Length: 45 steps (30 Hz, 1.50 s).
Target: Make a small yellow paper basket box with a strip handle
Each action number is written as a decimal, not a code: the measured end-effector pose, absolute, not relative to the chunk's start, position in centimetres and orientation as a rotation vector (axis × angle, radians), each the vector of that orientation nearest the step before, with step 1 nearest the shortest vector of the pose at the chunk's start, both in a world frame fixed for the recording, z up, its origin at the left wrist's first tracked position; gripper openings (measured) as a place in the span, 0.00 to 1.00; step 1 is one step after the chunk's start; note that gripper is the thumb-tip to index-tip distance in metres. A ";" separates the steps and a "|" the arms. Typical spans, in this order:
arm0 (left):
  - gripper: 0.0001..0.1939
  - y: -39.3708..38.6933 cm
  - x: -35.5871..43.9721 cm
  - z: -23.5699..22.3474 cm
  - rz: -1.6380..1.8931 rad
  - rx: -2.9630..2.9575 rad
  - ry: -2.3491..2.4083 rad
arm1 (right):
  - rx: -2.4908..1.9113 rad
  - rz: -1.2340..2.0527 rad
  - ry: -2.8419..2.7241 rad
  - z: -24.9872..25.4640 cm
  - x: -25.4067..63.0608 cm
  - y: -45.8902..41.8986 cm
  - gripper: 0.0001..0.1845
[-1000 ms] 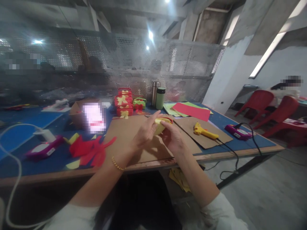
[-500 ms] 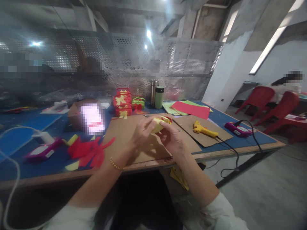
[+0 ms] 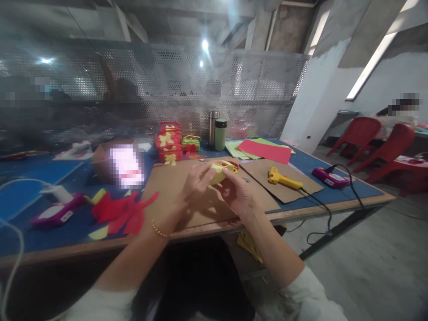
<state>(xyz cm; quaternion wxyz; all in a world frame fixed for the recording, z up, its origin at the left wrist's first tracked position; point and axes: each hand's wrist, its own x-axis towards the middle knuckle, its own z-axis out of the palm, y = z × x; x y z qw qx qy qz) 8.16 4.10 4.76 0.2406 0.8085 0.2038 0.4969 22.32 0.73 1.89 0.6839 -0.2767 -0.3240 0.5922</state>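
Note:
My left hand (image 3: 197,180) and my right hand (image 3: 238,191) meet above a brown cardboard sheet (image 3: 167,191). Between their fingertips they hold a small pale yellow felt piece (image 3: 218,173), curved like the side of a little box; its far side is hidden. Just behind it, scissors with red and yellow handles (image 3: 232,166) lie on the cardboard, partly covered by the fingers. To the right, a yellow glue gun (image 3: 284,179) rests on a second cardboard piece (image 3: 301,196).
Red felt boxes with yellow bows (image 3: 169,141), a green one (image 3: 191,142) and two bottles (image 3: 220,136) stand at the back. Red felt scraps (image 3: 117,211) and a lit phone (image 3: 127,166) are at left. Coloured sheets (image 3: 265,150) and a purple device (image 3: 329,177) are at right.
The view has shifted slightly, so everything sits a little further left. Both hands keep hold of the yellow felt piece, with hardly any change in grip.

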 end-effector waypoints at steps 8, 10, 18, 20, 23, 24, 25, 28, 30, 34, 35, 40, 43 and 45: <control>0.26 4.3 8.1 4.3 1.274 1.975 0.559 | -0.651 1.316 -0.753 1.8 22.4 0.6 0.20; 0.27 4.1 8.1 4.4 1.261 1.971 0.556 | -0.655 1.303 -0.780 1.7 22.4 0.7 0.21; 0.29 4.1 8.3 4.5 1.269 1.987 0.553 | -0.622 1.275 -0.795 1.6 22.6 0.6 0.21; 0.29 4.2 8.3 4.5 1.273 2.006 0.559 | -0.607 1.282 -0.806 1.6 22.6 0.6 0.21; 0.29 4.1 8.1 4.6 1.279 2.033 0.566 | -0.613 1.286 -0.829 1.6 22.7 0.6 0.20; 0.29 4.0 8.0 4.7 1.274 2.042 0.564 | -0.616 1.284 -0.830 1.5 22.7 0.6 0.21; 0.28 3.9 7.9 4.7 1.269 2.052 0.561 | -0.618 1.282 -0.828 1.5 22.7 0.6 0.21; 0.26 3.5 7.8 5.0 1.274 2.087 0.538 | -0.613 1.274 -0.817 1.6 22.6 0.6 0.22; 0.23 3.5 7.9 5.1 1.284 2.093 0.502 | -0.603 1.288 -0.812 1.7 22.6 0.5 0.21; 0.22 3.6 8.1 5.2 1.262 2.108 0.382 | -0.553 1.400 -0.752 1.9 22.7 0.1 0.19; 0.22 3.7 8.2 5.2 1.257 2.125 0.354 | -0.539 1.427 -0.734 2.0 22.7 0.0 0.19; 0.22 3.9 8.2 5.0 1.287 2.163 0.368 | -0.511 1.461 -0.696 2.1 22.5 -0.3 0.16; 0.20 4.0 8.2 4.9 1.302 2.142 0.355 | -0.510 1.446 -0.689 2.0 22.4 -0.2 0.16; 0.19 4.1 8.2 4.8 1.298 2.138 0.350 | -0.515 1.437 -0.709 2.0 22.4 -0.2 0.15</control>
